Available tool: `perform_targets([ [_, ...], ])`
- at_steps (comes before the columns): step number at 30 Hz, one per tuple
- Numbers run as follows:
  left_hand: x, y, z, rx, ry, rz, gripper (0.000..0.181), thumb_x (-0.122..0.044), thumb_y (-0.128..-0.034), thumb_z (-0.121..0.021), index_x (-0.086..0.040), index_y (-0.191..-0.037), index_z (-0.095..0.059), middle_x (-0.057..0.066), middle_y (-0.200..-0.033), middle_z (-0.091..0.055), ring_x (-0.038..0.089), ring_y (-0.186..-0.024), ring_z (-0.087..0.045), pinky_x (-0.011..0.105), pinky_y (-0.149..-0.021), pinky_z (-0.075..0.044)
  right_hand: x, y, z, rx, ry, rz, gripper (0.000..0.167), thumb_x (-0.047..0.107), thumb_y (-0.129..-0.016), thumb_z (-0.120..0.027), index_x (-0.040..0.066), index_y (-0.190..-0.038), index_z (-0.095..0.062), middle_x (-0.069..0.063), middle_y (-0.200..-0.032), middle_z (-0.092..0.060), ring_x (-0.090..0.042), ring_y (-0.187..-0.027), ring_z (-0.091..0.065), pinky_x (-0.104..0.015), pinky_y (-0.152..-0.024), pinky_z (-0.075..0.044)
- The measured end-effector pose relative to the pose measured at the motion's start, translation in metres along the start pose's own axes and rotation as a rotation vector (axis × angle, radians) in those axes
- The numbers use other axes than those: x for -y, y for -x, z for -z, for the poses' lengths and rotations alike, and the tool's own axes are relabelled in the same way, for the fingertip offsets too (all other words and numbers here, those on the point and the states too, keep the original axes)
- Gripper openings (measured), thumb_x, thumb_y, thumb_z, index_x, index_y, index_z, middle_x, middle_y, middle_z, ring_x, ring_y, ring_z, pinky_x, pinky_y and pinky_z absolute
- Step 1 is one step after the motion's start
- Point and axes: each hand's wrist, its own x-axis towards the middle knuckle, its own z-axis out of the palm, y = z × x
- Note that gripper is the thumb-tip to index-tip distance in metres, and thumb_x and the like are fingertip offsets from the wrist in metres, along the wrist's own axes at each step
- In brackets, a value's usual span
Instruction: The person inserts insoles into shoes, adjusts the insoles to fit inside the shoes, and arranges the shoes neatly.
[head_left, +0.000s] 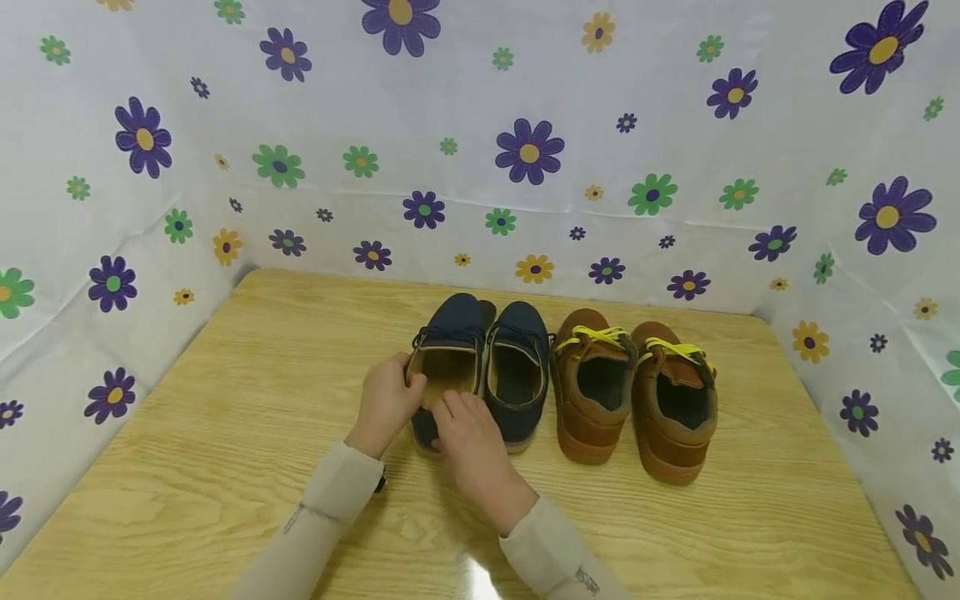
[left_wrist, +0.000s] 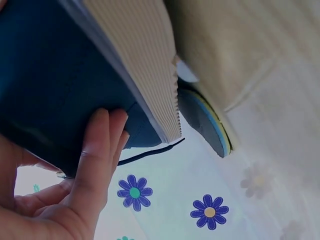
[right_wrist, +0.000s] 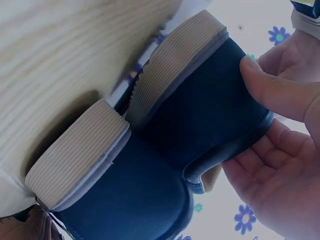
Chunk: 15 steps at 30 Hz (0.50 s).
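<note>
A pair of navy shoes (head_left: 517,358) with tan linings and ribbed pale soles stands at mid-table, toes toward the back. My left hand (head_left: 386,404) grips the outer side of the left navy shoe (head_left: 453,321), thumb at the opening's rim and fingers along the outside (left_wrist: 102,150). At that shoe's heel, my right hand (head_left: 472,442) pinches the back rim, thumb outside and fingers inside (right_wrist: 250,160). The right navy shoe (right_wrist: 135,190) stands close beside it, untouched. A dark flat piece (left_wrist: 205,125) with a blue and yellow edge, like an insole, shows beyond the shoes.
Brown shoes with yellow laces (head_left: 596,392) stand to the right of the navy pair on the wooden table (head_left: 225,433). Flower-printed white cloth (head_left: 450,108) rises behind the table and along both sides.
</note>
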Motion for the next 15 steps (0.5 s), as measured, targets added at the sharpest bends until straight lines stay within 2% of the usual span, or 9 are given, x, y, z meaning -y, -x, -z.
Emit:
perform_targets([
  [7,0.006,0.019,0.003,0.057,0.016,0.000,0.010,0.001,-0.0824,-0.054,-0.004,-0.074,-0.052,0.002,-0.057,-0.046,0.011,-0.042,-0.040,0.022,-0.040,-0.031,0.011,0.015,0.003,0.015,0.054,0.075,0.040,0.026,-0.074,-0.081,0.010,-0.100,-0.056,0.001,-0.092,-0.049,-0.015,-0.085,-0.048,-0.027,-0.084,-0.043],
  [15,0.003,0.029,0.001,0.059,-0.017,-0.042,0.014,0.000,-0.0808,-0.056,-0.006,-0.070,-0.050,0.000,-0.055,-0.045,0.011,-0.043,-0.040,0.022,-0.040,-0.030,0.015,0.026,0.008,0.016,0.062,0.064,0.041,0.028,-0.071,-0.082,0.011,-0.100,-0.057,0.002,-0.092,-0.050,-0.015,-0.086,-0.049,-0.026,-0.087,-0.043],
])
